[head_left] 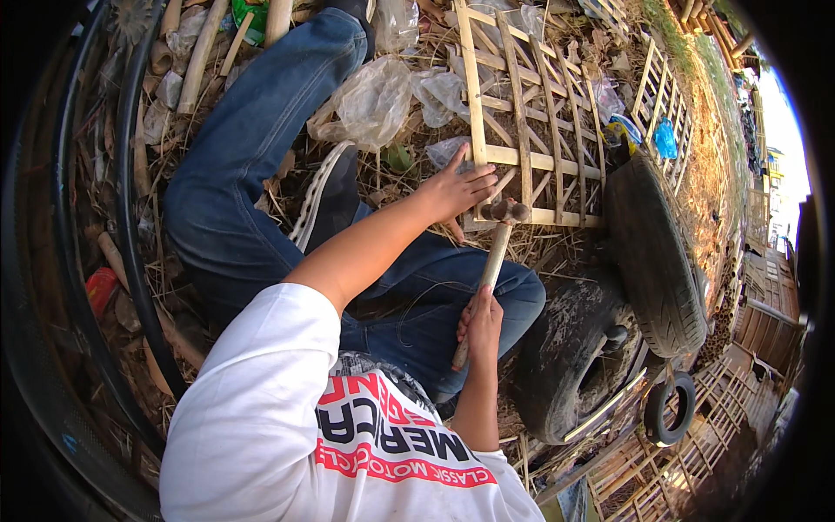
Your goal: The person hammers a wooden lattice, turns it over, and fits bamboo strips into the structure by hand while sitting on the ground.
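Note:
A lattice panel of pale wooden slats (541, 162) lies on the littered ground in front of me. My left hand (454, 190) holds its near left corner, fingers over the slats and thumb lower down. My right hand (481, 322) is closed around the wooden handle of a hammer (492, 261), below its middle. The hammer's dark metal head is over the panel's near edge, just right of my left fingers; whether it touches the wood I cannot tell. Any nail beneath the head is hidden.
Two worn tyres (654, 252) (565, 357) stand close on the right, with a smaller tyre (670, 409) beyond. More lattice panels (665, 109) lie at the far right. Clear plastic bags (370, 100) and straw litter the ground. Long black tubes (135, 191) curve along the left.

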`<move>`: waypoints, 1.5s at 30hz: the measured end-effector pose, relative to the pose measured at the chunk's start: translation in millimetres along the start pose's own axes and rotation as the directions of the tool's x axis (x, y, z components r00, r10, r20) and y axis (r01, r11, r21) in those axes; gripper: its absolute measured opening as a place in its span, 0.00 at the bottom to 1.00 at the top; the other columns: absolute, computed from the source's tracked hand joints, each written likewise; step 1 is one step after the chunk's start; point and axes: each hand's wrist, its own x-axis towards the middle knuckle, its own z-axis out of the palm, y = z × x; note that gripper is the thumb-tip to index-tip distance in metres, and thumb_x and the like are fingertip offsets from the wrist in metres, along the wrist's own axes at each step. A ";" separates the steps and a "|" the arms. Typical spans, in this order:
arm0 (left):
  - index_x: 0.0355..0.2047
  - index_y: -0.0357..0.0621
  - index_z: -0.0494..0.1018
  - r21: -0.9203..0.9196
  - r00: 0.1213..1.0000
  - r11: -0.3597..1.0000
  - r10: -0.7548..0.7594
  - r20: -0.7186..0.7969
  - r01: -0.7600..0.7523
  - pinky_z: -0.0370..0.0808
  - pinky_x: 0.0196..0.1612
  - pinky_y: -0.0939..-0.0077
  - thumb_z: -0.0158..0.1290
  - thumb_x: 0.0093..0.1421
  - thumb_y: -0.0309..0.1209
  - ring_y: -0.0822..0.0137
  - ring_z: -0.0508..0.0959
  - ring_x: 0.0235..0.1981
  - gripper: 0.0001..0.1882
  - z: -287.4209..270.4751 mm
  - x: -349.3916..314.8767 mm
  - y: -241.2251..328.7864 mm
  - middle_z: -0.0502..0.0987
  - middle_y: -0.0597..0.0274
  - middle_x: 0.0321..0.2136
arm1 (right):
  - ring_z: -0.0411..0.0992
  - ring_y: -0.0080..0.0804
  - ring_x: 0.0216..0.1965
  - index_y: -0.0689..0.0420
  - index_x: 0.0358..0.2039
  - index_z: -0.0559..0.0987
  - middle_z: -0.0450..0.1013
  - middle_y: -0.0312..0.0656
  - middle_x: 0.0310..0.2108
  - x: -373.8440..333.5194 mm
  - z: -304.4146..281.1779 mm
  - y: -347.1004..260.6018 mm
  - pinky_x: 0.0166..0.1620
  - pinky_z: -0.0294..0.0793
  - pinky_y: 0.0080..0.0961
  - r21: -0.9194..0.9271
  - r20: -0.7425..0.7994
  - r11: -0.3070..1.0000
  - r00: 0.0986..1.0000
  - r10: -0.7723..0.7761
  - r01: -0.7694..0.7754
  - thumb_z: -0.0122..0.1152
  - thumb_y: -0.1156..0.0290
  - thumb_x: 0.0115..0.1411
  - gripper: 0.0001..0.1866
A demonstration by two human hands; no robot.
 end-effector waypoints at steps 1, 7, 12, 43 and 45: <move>0.62 0.47 0.60 0.001 1.000 1.000 -0.001 -0.002 0.001 0.34 0.64 0.26 0.57 0.29 0.71 0.65 0.47 0.70 0.63 0.0 -0.3 0.2 0.58 0.65 0.64 | 0.57 0.19 0.09 0.55 0.24 0.64 0.58 0.32 0.12 -0.4 0.4 -1.4 0.11 0.59 0.18 0.008 -0.004 1.000 1.000 0.004 -0.004 0.40 0.43 0.68 0.27; 0.62 0.47 0.61 -0.016 1.000 1.000 -0.003 -0.027 0.002 0.34 0.64 0.26 0.57 0.28 0.71 0.65 0.47 0.70 0.62 -0.8 -1.5 0.1 0.59 0.65 0.63 | 0.57 0.19 0.09 0.55 0.23 0.63 0.57 0.32 0.12 -0.3 1.4 -3.6 0.11 0.59 0.18 0.020 -0.004 1.000 1.000 0.016 -0.016 0.40 0.44 0.68 0.27; 0.60 0.47 0.62 -0.049 1.000 0.999 0.009 -0.028 -0.010 0.34 0.64 0.26 0.57 0.28 0.71 0.65 0.48 0.69 0.61 -1.4 -0.4 -1.6 0.60 0.66 0.62 | 0.57 0.20 0.09 0.55 0.24 0.64 0.57 0.32 0.12 1.8 1.7 -2.7 0.11 0.59 0.19 -0.007 -0.008 1.000 1.000 0.029 -0.029 0.38 0.42 0.67 0.28; 0.62 0.46 0.60 -0.017 1.000 1.000 -0.002 0.009 0.002 0.34 0.64 0.26 0.55 0.31 0.73 0.66 0.47 0.70 0.62 -3.6 -1.0 -0.1 0.59 0.64 0.64 | 0.58 0.21 0.09 0.56 0.23 0.64 0.58 0.33 0.12 3.6 1.7 -2.5 0.11 0.59 0.19 -0.018 -0.009 0.999 0.999 0.042 -0.042 0.39 0.42 0.67 0.29; 0.61 0.46 0.60 -0.002 1.000 1.000 -0.003 0.007 0.003 0.34 0.64 0.26 0.55 0.31 0.73 0.66 0.47 0.69 0.62 -3.8 -1.3 0.4 0.59 0.64 0.64 | 0.57 0.21 0.09 0.55 0.23 0.64 0.58 0.32 0.12 2.9 1.9 -2.8 0.11 0.58 0.19 -0.027 -0.008 0.999 0.999 0.041 -0.041 0.39 0.41 0.67 0.29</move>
